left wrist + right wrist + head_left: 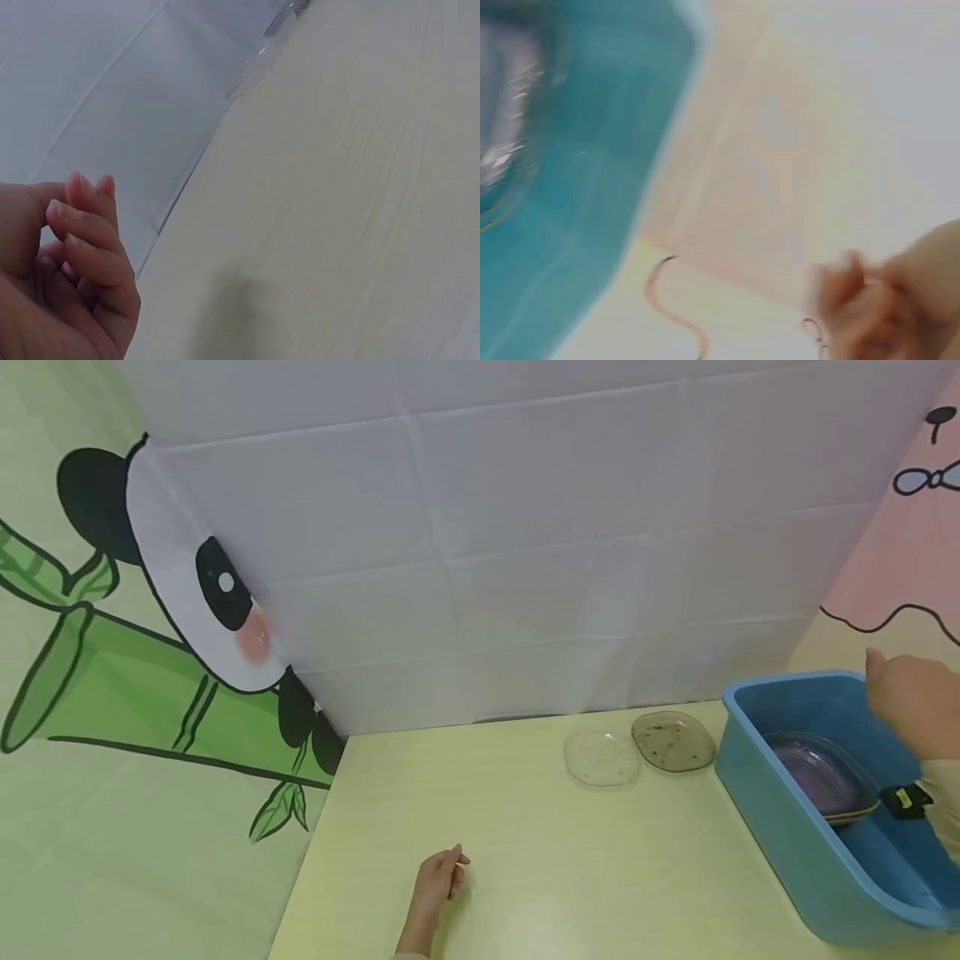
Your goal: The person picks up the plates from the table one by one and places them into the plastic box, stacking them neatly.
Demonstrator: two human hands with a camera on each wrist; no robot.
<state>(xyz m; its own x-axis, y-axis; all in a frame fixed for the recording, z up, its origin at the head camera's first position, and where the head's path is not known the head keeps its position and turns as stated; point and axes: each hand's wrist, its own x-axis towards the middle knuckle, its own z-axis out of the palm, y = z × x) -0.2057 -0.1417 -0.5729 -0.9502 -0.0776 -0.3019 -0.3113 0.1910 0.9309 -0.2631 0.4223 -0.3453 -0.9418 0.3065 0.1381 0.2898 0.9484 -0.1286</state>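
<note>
My left hand point(438, 877) hovers over the front of the table, its fingers loosely curled. The left wrist view shows the same hand point(75, 277) with nothing in it. At the right, my right hand point(911, 702) is above the far side of a blue plastic basin point(772, 839). It looks blurred in the right wrist view, fingers bent and no object visible in them. Inside the basin lies a stack of glass plates point(817, 777), the top one purplish. On the table left of the basin are a clear glass plate point(602, 758) and a brownish glass plate point(673, 741).
A pale yellow table point(517, 835) spreads under my left hand. White cloth point(525, 568) hangs along its back edge. Printed cloth with a panda point(202, 593) covers the left side, and pink printed cloth point(892, 552) the right.
</note>
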